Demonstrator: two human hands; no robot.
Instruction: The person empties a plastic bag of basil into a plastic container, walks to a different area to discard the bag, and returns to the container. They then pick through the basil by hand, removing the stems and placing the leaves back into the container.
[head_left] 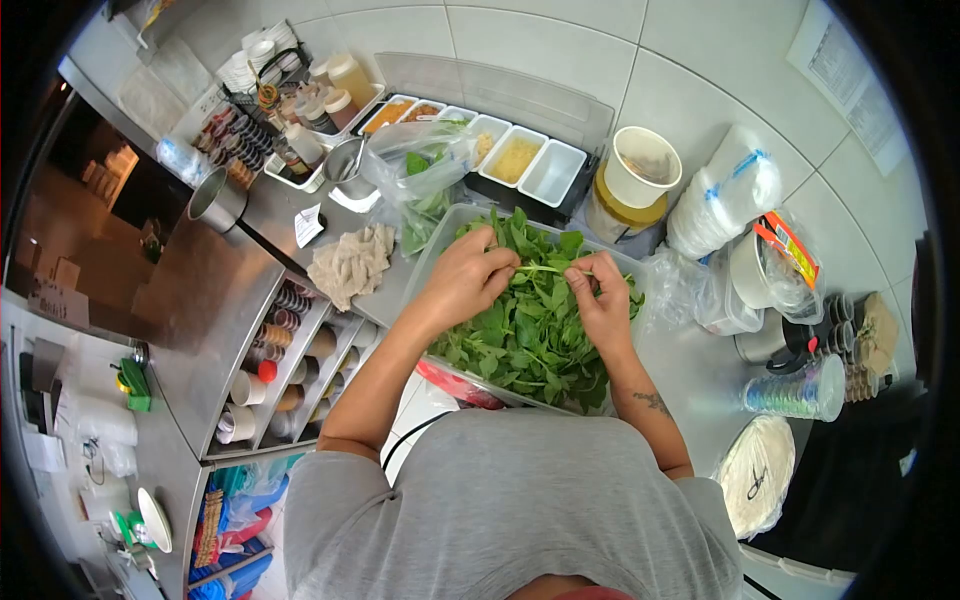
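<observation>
Between my two hands a pale green stem [543, 268] is stretched nearly level. My left hand [472, 272] pinches its left end, and my right hand [600, 300] holds the other end between thumb and fingers. Right below them, a clear plastic tub [412, 290] is heaped with leafy green herbs [510, 340]. A clear plastic bag [425, 165] with more green leaves lies beyond the tub's far left corner.
A black topping holder with white containers [515, 160] stands along the back wall. A crumpled cloth [350, 265] and a ladle [220, 200] lie to the left. White tubs [645, 165], wrapped cups [725, 195] and plastic bags crowd the right side of the steel counter.
</observation>
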